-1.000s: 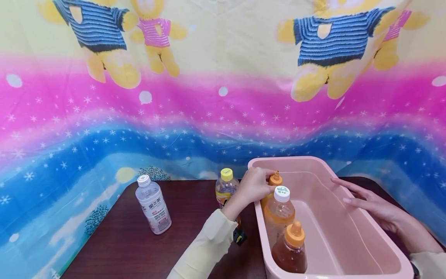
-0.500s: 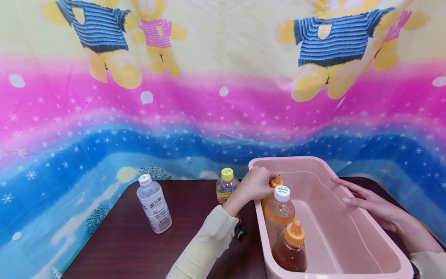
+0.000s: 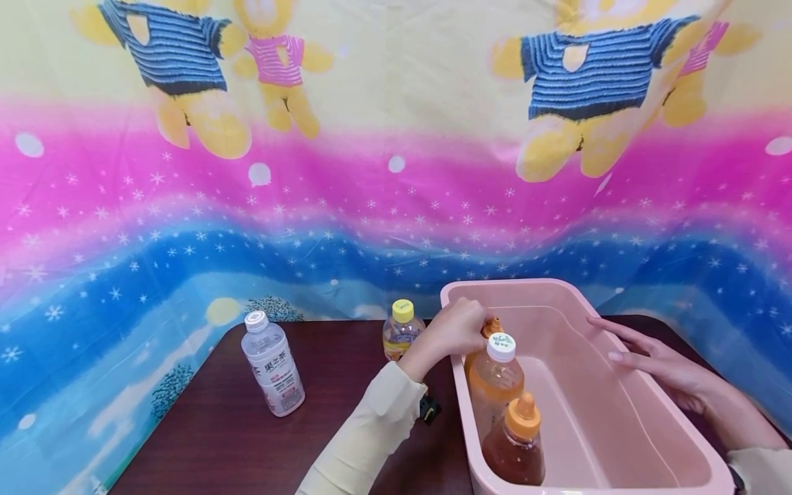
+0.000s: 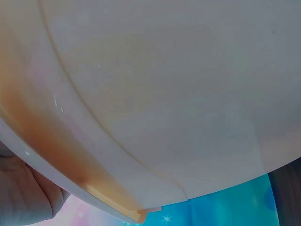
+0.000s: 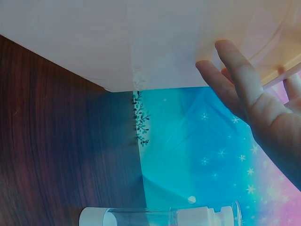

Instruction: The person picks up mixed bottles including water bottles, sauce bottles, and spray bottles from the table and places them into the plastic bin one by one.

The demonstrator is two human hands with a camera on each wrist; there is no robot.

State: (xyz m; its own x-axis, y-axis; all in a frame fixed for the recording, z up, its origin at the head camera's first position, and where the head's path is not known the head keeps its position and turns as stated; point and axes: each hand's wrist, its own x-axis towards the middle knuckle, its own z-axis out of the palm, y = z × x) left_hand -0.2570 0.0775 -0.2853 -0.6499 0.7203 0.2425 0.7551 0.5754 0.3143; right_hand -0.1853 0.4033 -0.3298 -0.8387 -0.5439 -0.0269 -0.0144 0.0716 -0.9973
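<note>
Where it bends, the pink tub (image 3: 575,385) is smoothly rounded.

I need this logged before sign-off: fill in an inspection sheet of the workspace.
Surface: dark table.
Job's things: pink bin; along its left wall, rear orange-capped bottle, white-capped bottle, front orange-capped bottle.
Clutter: white-labelled bottle and yellow-capped bottle outside the bin; partly seen clear object, right wrist view.
Hands: left hand at rear bottle's cap, grip partly hidden; right hand touching bin's right side.
Cables: nothing seen.
Surroundings: printed curtain.
</note>
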